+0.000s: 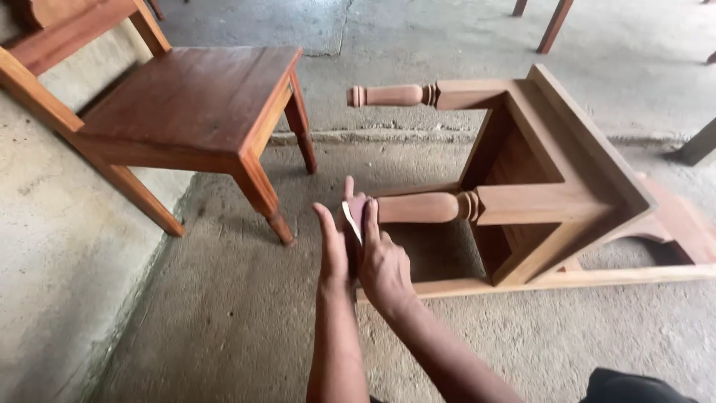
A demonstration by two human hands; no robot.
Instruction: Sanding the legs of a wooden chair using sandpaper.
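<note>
An unfinished wooden chair (pixel 552 186) lies on its side on the concrete floor, its turned legs pointing left. My left hand (pixel 333 242) and my right hand (pixel 382 257) are pressed together at the tip of the nearer leg (pixel 421 207). Between them they hold a folded piece of reddish sandpaper (pixel 355 215) against the leg's end. The upper leg (pixel 388 95) sticks out free above.
A finished dark-brown wooden chair (pixel 186 104) stands upright to the left, on a raised concrete step (pixel 60 246). Other furniture legs (pixel 553 24) show at the top right. A dark object (pixel 697 145) sits at the right edge.
</note>
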